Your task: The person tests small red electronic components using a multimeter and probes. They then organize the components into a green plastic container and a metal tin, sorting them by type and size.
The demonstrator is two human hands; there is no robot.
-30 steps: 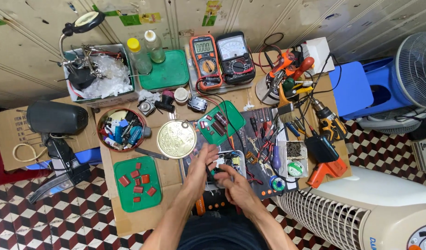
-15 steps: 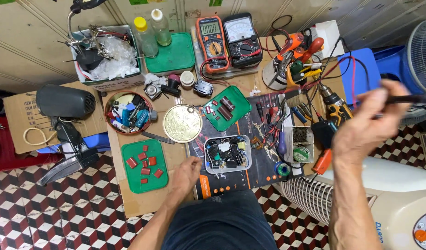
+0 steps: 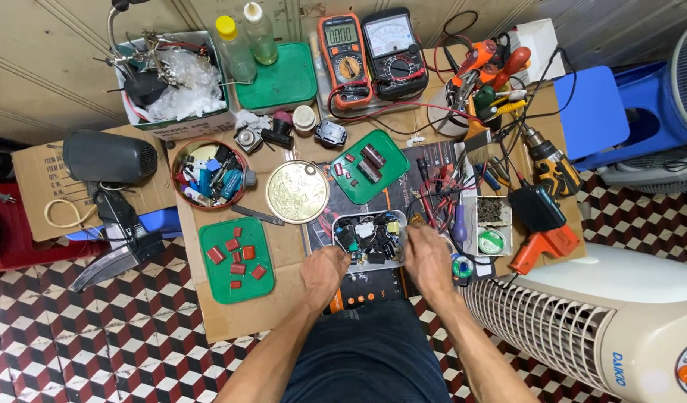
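A small open case with a circuit board [image 3: 369, 237], full of black, yellow and green parts, lies on a black mat [image 3: 358, 287] at the table's near edge. My left hand [image 3: 325, 272] grips the case's lower left corner. My right hand [image 3: 427, 260] holds its right edge. Both forearms reach in from the bottom of the view.
A green tray with red parts [image 3: 235, 261] lies to the left, with a round gold lid [image 3: 296, 192] and a bowl of parts [image 3: 209, 175] behind it. Two multimeters [image 3: 366, 48] stand at the back. A drill [image 3: 550, 166], an orange glue gun [image 3: 545, 246] and a white fan unit [image 3: 604, 328] are on the right.
My right hand, raised out to the right with a thin tool half a second ago, has come back down to the case's right edge. My left hand has moved onto its left corner.
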